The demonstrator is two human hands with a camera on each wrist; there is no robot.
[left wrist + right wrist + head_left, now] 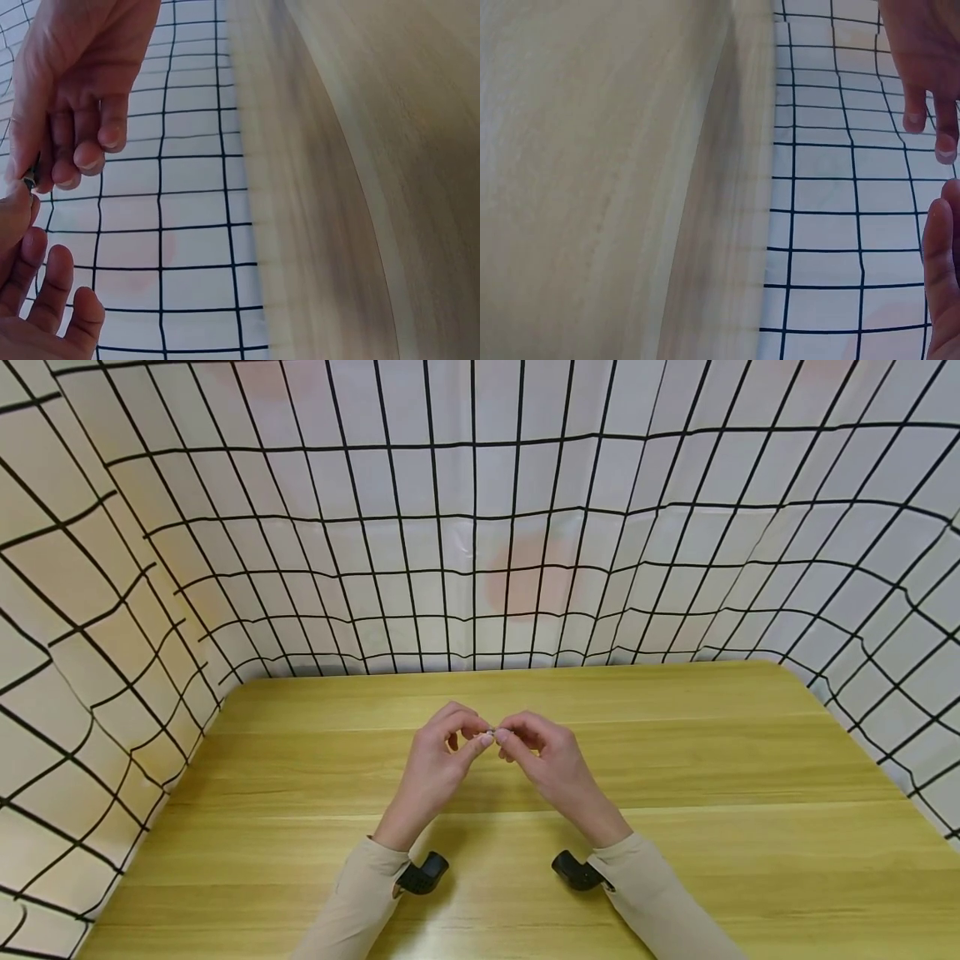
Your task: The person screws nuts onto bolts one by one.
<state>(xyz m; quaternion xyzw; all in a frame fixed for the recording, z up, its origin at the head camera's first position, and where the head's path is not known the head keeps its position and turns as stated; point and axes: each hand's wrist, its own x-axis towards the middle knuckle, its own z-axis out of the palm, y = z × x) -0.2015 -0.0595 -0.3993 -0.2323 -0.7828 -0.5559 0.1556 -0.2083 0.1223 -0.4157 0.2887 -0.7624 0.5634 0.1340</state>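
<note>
A tiny piece (491, 732) sits between the fingertips of both hands above the middle of the table. It looks dark with a pale, shiny part (30, 181) in the left wrist view, but its kind is too small to tell. My left hand (444, 748) pinches it from the left between thumb and index finger. From the right, my right hand (546, 752) pinches it likewise, the two hands' fingertips nearly meeting. The other fingers of both hands are loosely bent. In the right wrist view the piece is out of frame, and only some fingers show.
The wooden table (480, 827) lies under both hands. Behind it and at its sides hangs a white sheet with a black grid (450, 543). A black wrist device (423, 872) sits at the left cuff and another black device (577, 870) at the right.
</note>
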